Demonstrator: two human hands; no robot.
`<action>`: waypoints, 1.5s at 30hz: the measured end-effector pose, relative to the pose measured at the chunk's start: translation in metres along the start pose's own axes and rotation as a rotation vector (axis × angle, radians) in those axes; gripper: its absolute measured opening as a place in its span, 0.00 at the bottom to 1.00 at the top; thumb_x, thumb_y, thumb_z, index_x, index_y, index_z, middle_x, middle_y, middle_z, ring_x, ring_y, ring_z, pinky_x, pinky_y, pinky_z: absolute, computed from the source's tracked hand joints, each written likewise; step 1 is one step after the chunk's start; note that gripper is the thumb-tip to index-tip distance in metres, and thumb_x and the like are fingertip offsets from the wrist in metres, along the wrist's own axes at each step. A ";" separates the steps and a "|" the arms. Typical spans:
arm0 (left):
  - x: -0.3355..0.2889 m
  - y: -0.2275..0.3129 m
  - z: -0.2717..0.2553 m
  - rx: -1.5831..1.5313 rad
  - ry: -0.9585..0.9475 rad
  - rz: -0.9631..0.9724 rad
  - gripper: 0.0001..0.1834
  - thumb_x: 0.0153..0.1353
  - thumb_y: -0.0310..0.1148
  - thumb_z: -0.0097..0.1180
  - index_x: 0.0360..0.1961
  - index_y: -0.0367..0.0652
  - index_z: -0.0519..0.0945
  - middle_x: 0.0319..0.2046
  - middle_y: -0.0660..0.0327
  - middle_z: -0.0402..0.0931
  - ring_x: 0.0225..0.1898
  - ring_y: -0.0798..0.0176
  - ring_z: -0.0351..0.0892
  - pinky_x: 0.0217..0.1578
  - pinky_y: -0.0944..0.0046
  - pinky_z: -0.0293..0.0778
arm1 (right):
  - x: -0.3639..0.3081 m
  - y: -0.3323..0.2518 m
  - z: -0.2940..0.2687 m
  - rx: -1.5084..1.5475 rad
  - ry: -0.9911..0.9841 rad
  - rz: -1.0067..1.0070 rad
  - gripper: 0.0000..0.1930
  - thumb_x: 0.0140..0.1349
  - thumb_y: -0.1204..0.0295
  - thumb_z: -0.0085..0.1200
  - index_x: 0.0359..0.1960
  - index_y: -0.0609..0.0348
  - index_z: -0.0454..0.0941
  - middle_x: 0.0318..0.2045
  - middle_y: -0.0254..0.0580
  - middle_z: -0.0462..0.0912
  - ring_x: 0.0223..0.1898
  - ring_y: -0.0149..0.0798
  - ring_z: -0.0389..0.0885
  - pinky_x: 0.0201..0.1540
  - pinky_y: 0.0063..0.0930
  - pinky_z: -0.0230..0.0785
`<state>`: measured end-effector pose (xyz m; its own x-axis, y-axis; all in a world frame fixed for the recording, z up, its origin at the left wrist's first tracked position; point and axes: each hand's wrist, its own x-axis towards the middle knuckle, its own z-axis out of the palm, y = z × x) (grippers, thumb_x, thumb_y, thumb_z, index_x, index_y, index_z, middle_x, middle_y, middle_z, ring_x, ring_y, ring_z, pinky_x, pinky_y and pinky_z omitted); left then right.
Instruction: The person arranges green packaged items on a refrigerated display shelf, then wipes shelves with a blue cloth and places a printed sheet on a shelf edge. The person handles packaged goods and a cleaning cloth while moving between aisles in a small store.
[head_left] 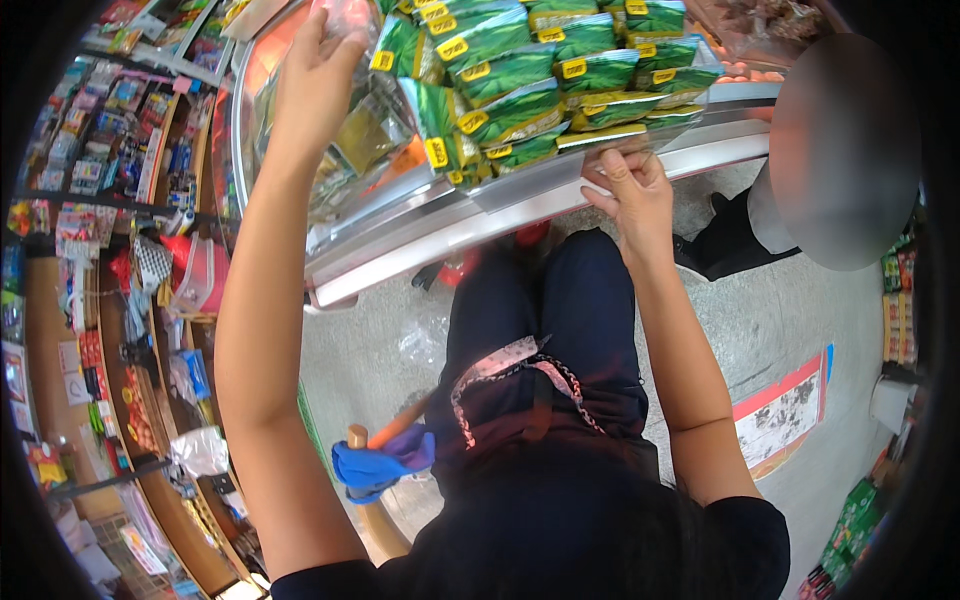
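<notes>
From the head view I look down the front of my own dark clothes at a curved glass counter (520,205) with a metal rim, which arcs across the top of the picture. Rows of green packets with yellow labels (560,75) lie stacked inside it, overlapping like shingles.

My left hand (318,75) reaches up and over the counter's far left part, its grip closed on a clear plastic bag (350,20) at the top edge; the bag is partly cut off by the picture's rim, so I cannot tell what it contains. Just below that hand, behind the glass, lies a see-through packet with dark olive contents (365,135).

My right hand (632,192) sits at the counter's near rim, fingers pinched shut on the edge of a thin clear sheet or packet (625,148) just beneath the lowest green packets; whether it is a packet or a strip of the case I cannot tell.

Down by my left hip, a wooden handle (400,425) pokes out of a blue cloth (380,468). A shelf of small bright goods (110,150) fills the left side. Another person (740,235) stands at the upper right, beyond the counter, on the grey floor (770,320).
</notes>
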<state>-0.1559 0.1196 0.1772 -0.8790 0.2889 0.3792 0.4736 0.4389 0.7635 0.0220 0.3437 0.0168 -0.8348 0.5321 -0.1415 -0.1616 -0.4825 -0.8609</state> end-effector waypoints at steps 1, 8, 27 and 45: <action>-0.017 0.003 -0.006 -0.025 -0.012 0.054 0.30 0.66 0.33 0.53 0.67 0.35 0.63 0.64 0.47 0.65 0.63 0.55 0.68 0.60 0.61 0.67 | 0.000 0.001 -0.001 0.006 -0.007 -0.008 0.17 0.59 0.66 0.66 0.36 0.59 0.68 0.37 0.43 0.79 0.41 0.41 0.84 0.42 0.35 0.81; -0.131 0.006 -0.043 -0.008 -0.024 -0.074 0.21 0.62 0.31 0.59 0.55 0.34 0.75 0.54 0.54 0.74 0.58 0.61 0.71 0.56 0.61 0.70 | 0.005 0.002 -0.015 0.077 -0.031 0.014 0.14 0.62 0.68 0.63 0.36 0.61 0.70 0.40 0.46 0.79 0.45 0.46 0.82 0.46 0.40 0.80; -0.283 -0.366 -0.012 0.704 -1.079 -1.182 0.13 0.61 0.36 0.52 0.40 0.40 0.81 0.33 0.57 0.81 0.31 0.62 0.81 0.28 0.56 0.75 | -0.018 0.099 -0.066 -0.725 -0.147 -0.098 0.09 0.66 0.69 0.54 0.40 0.64 0.77 0.44 0.43 0.80 0.42 0.37 0.78 0.48 0.27 0.70; -0.528 -0.482 0.197 0.115 -0.731 -1.285 0.29 0.65 0.52 0.46 0.57 0.41 0.77 0.59 0.47 0.72 0.64 0.46 0.67 0.65 0.53 0.60 | -0.040 0.139 -0.049 -1.620 -0.389 -0.519 0.08 0.50 0.73 0.62 0.32 0.57 0.78 0.37 0.48 0.75 0.43 0.54 0.73 0.46 0.43 0.63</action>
<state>0.0908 -0.0774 -0.4939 -0.4844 -0.0017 -0.8748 -0.5564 0.7723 0.3066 0.0581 0.2895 -0.1208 -0.9774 0.0920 0.1905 0.0117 0.9227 -0.3854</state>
